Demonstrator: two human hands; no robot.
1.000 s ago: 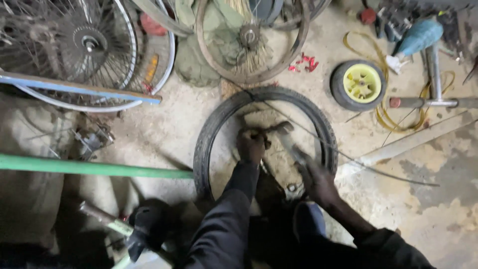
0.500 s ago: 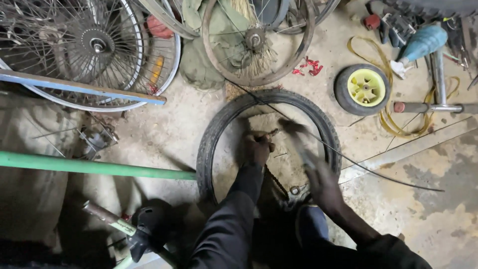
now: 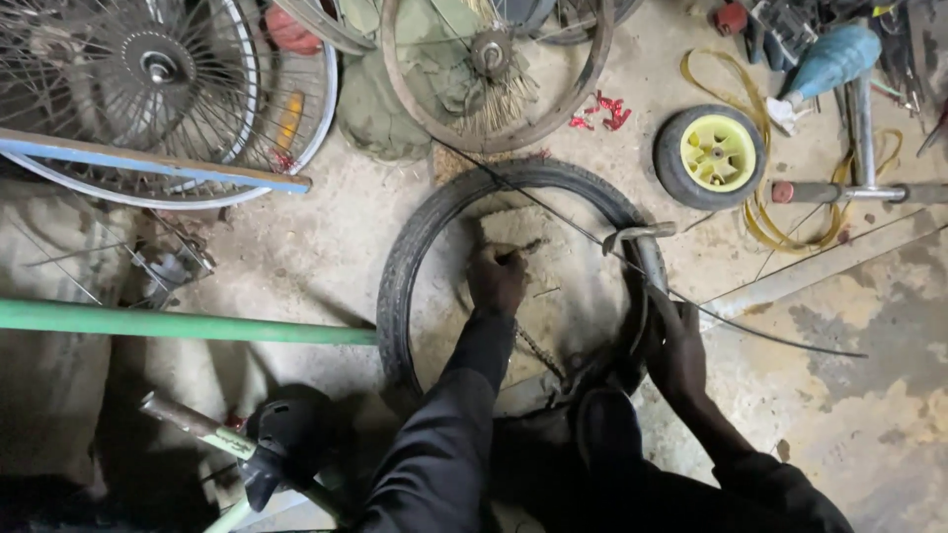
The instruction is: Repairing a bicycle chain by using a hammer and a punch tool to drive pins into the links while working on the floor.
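A black bicycle tyre lies flat on the dusty concrete floor in front of me. My left hand rests inside the ring, its fingers closed around a small dark object that I cannot make out. My right hand grips the tyre's right-hand edge, just below a grey metal lever hooked over the rubber. A thin wire crosses the tyre diagonally and runs off to the right. A short chain lies between my forearms.
Spoked wheels and a bare rusty rim lean at the top. A green pipe crosses the left side. A small black wheel with a yellow hub, yellow hose and tools sit upper right.
My right hand has slid from inside the ring to the tyre's right edge. The lever now sits hooked on the right rim. My left hand stays near the centre.
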